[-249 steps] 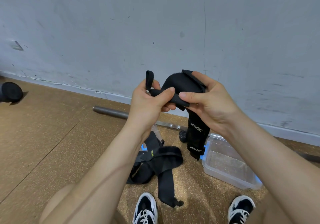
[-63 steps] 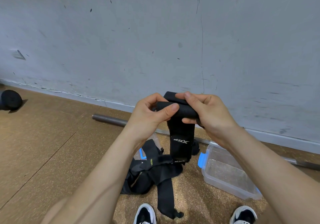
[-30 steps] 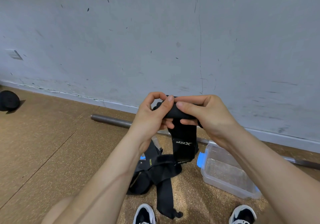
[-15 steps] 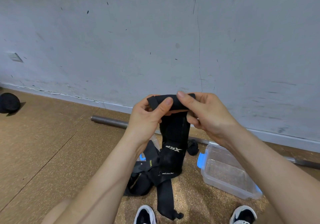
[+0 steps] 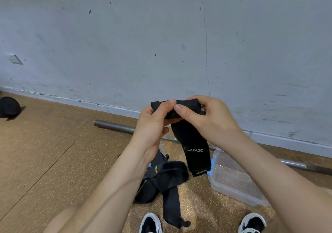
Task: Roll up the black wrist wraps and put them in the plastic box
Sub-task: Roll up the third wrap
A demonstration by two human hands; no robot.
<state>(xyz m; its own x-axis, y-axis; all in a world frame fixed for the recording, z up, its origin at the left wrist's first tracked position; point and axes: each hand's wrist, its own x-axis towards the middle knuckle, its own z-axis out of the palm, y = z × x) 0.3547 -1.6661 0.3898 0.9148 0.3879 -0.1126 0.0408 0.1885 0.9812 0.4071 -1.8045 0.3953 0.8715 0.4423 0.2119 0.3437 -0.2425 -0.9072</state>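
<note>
Your left hand (image 5: 152, 124) and right hand (image 5: 206, 117) both pinch the black wrist wrap (image 5: 194, 142) in a tight grip, its tail dangling above the floor beside the plastic box (image 5: 235, 187).

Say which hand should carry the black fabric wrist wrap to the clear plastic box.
Probably right: the right hand grips the black fabric wrist wrap and sits nearer the clear plastic box than the left hand.
</note>
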